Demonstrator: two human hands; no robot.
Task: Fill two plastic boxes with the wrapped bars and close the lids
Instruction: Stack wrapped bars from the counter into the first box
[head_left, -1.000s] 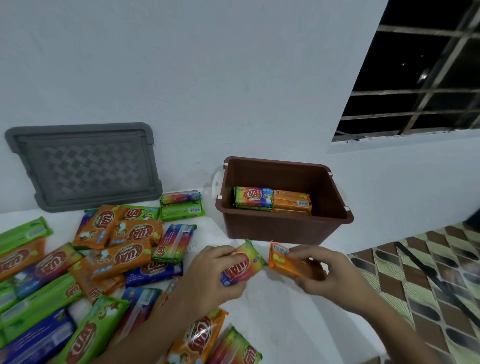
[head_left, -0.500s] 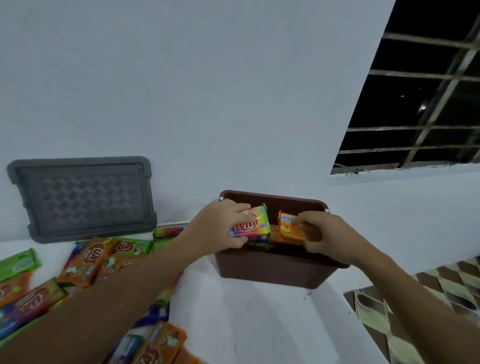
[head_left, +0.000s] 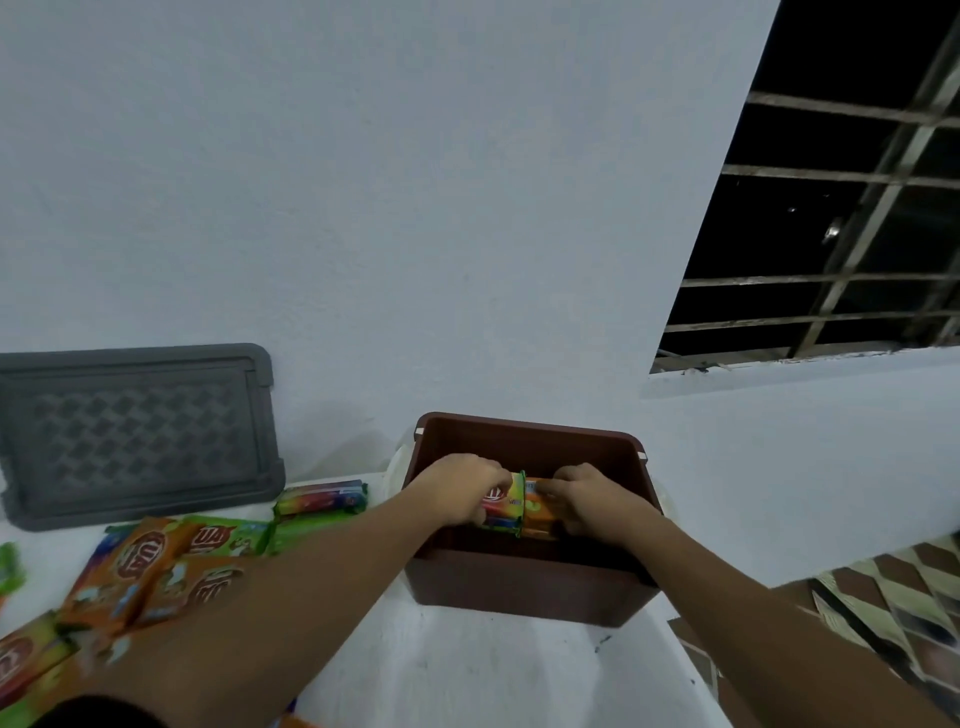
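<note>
Brown plastic box on white table. Inside box: left hand gripping rainbow-wrapped bar, right hand gripping orange bar, side by side. Left of box: loose bars, grey lid.

Box dk brown. Lid grey w/ woven diamond check. Rainbow bar: red-yellow-green wrap, green edge. Orange bar plain orange. Loose bars orange & green, red logos. Table white. Floor tiles brown/cream diamonds.
</note>
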